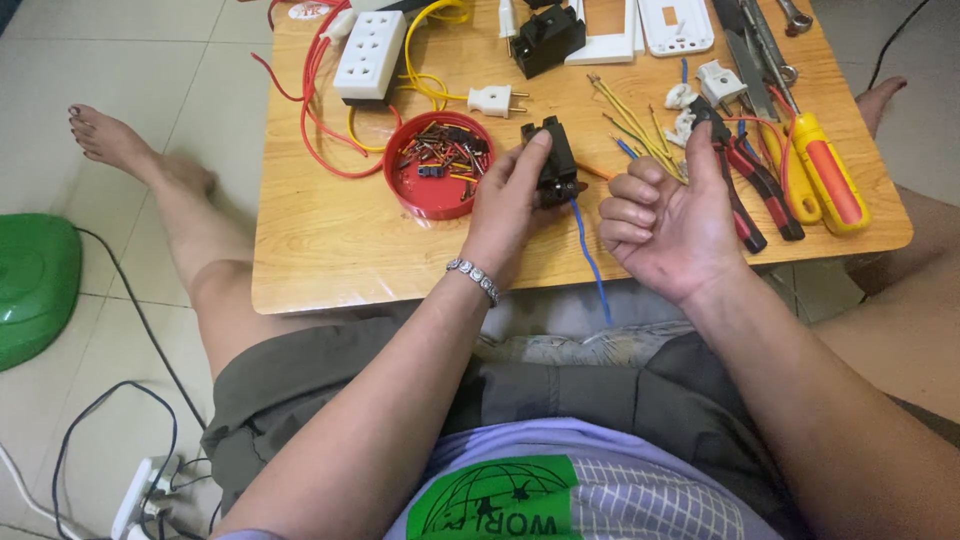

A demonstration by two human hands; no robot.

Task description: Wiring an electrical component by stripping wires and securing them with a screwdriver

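Note:
My left hand point(505, 205) grips a small black electrical socket block point(553, 160) just above the low wooden table point(330, 250). A blue wire point(590, 262) hangs down from the block toward my lap. My right hand point(665, 215) is beside it, palm up, fingers curled and thumb raised; it holds nothing I can make out. Red-handled pliers point(745, 185) lie right behind the thumb. A silver bracelet point(474, 277) circles my left wrist.
A red round lid point(437, 165) with several small screws and parts sits left of the block. Further back lie a white power strip point(370, 55), a white plug point(492, 99), red and yellow wires point(325, 90), a yellow-orange screwdriver point(825, 170), and white plates point(675, 25). A green object point(35, 285) stands on the floor at left.

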